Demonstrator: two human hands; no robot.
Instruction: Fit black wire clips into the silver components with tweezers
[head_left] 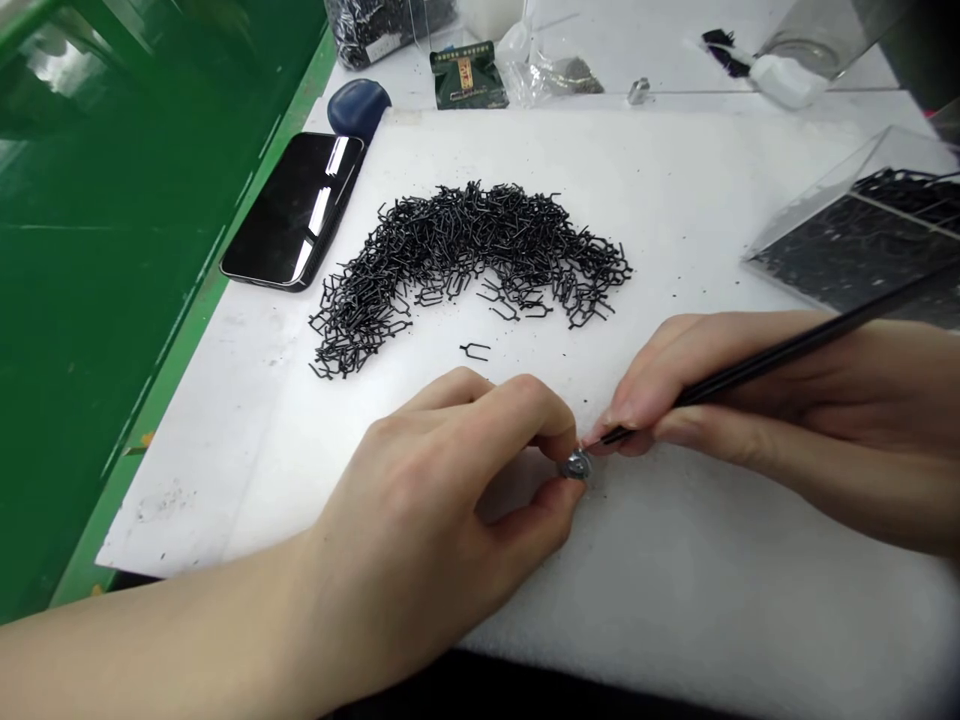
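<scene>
Between the thumb and forefinger of my left hand (442,490) is a small round metal part (577,464), pinched just above the white work surface. My right hand (720,395) grips a thin black pen-like tool (795,350), slanting up to the right. Its tip meets the metal part's upper right edge, close to my left fingertips. Whether tip and part touch, I cannot tell. Beyond my hands lies a curved heap of small black forked pieces (480,230). One single forked piece (475,351) lies apart, between the heap and my left hand.
A phone (292,210) rests at the left beside a dark blue rounded object (358,108). At the right stands a clear box (862,240) with black pieces inside. Along the back are a green packet (469,76), a clear plastic bag (551,68) and a small metal piece (638,91).
</scene>
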